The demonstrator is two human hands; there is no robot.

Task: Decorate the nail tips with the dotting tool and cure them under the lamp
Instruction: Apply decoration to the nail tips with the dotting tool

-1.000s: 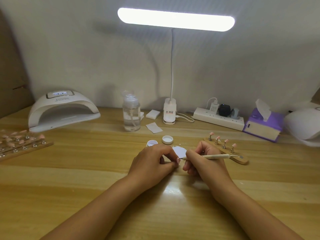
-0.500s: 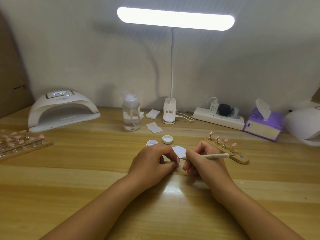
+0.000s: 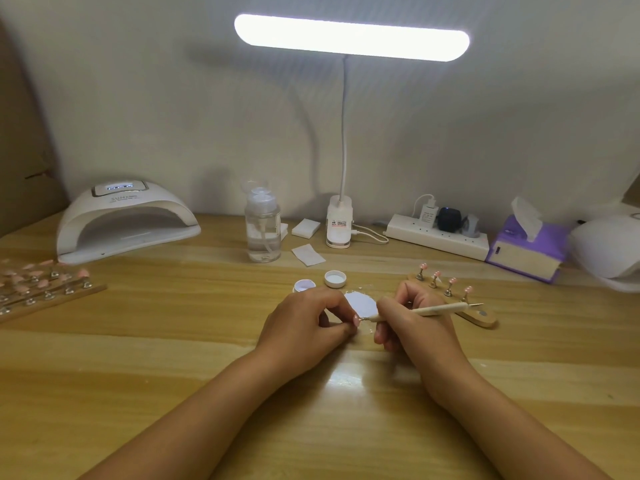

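Just below the middle of the frame, our left hand (image 3: 304, 323) rests on the counter (image 3: 156, 348), its fingers curled in and pinching a small pink nail tip (image 3: 356, 320) between thumb and forefinger. Our right hand (image 3: 412, 329) grips the dotting tool (image 3: 440, 309) like a pen. The pale shaft points off to the right, and the metal point is at the nail tip, seemingly touching it.

Just behind the two hands lies a round white pad (image 3: 362, 303). Past it stand a small open jar (image 3: 304, 285) and its white lid (image 3: 335, 278), side by side. Right of centre, a wooden holder (image 3: 483, 317) carries four more pink tips on upright pegs, just behind the right hand. The white curing lamp (image 3: 124, 220) sits at the left of the frame near the wall, well apart from the hands, with its display lit. At the left edge is a rack of pink tips (image 3: 45, 289). A clear pump bottle (image 3: 262, 233) stands behind centre, under the glowing desk lamp (image 3: 351, 38).
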